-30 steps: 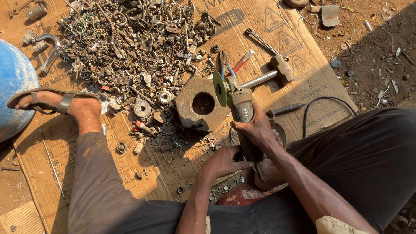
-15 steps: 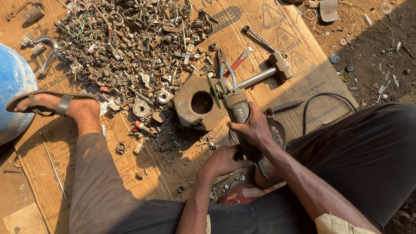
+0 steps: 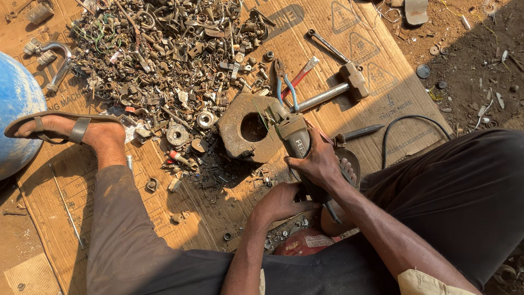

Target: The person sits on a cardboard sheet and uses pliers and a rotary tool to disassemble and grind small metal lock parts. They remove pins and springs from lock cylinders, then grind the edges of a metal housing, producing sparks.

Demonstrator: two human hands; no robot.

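Grinding at the rusty, flat metal block with a round hole (image 3: 245, 131), which lies on the brown cardboard sheet (image 3: 218, 207) beside the heap of scrap metal bits (image 3: 164, 54), is best done with the disc kept steady and both wrists braced. The grey-green angle grinder (image 3: 292, 136) is clasped tightly around its body by the right hand (image 3: 319, 164), while its rear end is closed upon by the left hand (image 3: 281, 203).

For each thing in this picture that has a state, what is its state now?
Angle grinder: gripped by both hands, head resting on the metal block.
Right hand: closed around the grinder body.
Left hand: closed on the grinder's rear end.
Metal block: flat on the cardboard, round hole facing up.
Hammer: lying flat, unheld.
Pliers: lying flat, handles slightly apart.
Wrench: lying flat, unheld.
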